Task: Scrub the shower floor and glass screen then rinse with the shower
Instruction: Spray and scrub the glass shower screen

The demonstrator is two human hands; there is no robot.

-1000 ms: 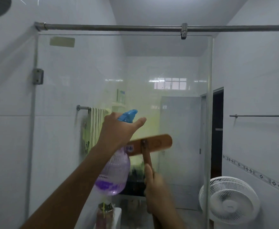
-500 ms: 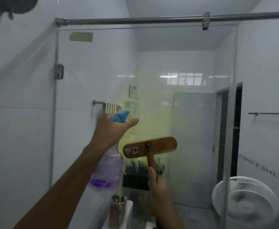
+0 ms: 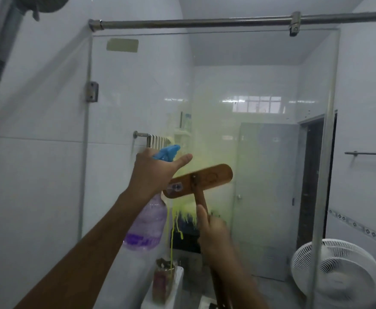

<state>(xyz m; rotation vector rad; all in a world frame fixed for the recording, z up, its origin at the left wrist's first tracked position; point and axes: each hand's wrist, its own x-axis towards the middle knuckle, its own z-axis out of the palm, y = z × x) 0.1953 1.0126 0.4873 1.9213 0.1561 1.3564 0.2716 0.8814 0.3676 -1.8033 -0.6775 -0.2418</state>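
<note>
Glass screen point(image 3: 260, 90): one brush point(image 3: 198, 181), one spray bottle point(image 3: 148, 221), two hands

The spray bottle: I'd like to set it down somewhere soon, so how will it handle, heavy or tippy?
Probably light: the spray bottle looks clear plastic with only a shallow purple layer at its base. That low liquid should help it stand, though the blue trigger head adds some top weight. It may be slippery, since the left hand works beside the wet, streaked glass screen.

Glass screen point(image 3: 260, 85): upright, clear, smeared mid-height with yellow-green cleaner running down in drips. Wooden brush point(image 3: 199, 180): head tilted, pressed flat against the smear, handle pointing downward.
</note>
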